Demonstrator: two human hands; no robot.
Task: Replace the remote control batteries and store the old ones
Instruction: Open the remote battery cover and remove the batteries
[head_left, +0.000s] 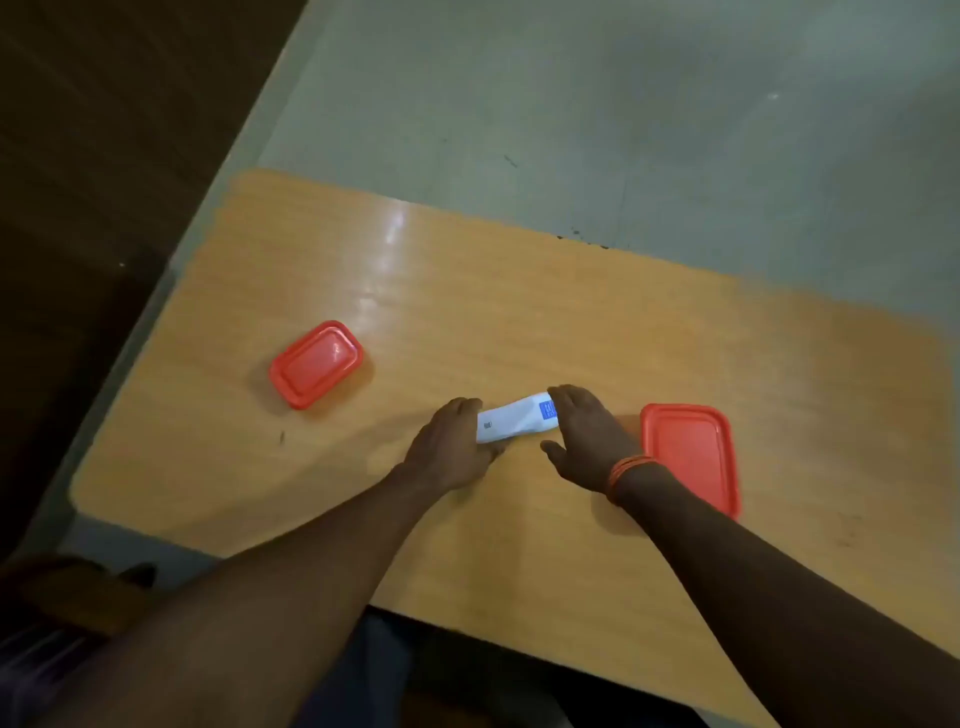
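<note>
Remote control: The white remote control (514, 418) lies flat on the table, near its middle and angled slightly. The face that shows is plain, with a blue label at the right end and a small printed mark at the left. This is probably the back, turned up to give access to the battery cover.

Left hand: The left hand (454, 441) grips the remote's left end, with the fingers curled over its far edge and the thumb at its near edge. This hold probably steadies the body against the table.

Right hand: The right hand (584, 431) arches over the right end, covering part of the blue label, and the thumb is spread clear toward the near side. The view does not show whether the fingers grip or only press.

Step in hand: Probably opening the battery cover, with one hand as anchor and the other working.

Batteries: No batteries are visible, and the cover's state cannot be seen.

Large container: The large red-lidded container (691, 452) sits closed just beside the right wrist.

Small container: The small red-lidded container (316, 364) sits closed, well apart to the left. Both containers are within reach. Their roles cannot be told.

Wrist: An orange thread band (628, 470) circles the right wrist.

Support: The wooden table (519, 312) stands over a grey floor (571, 104).
</note>
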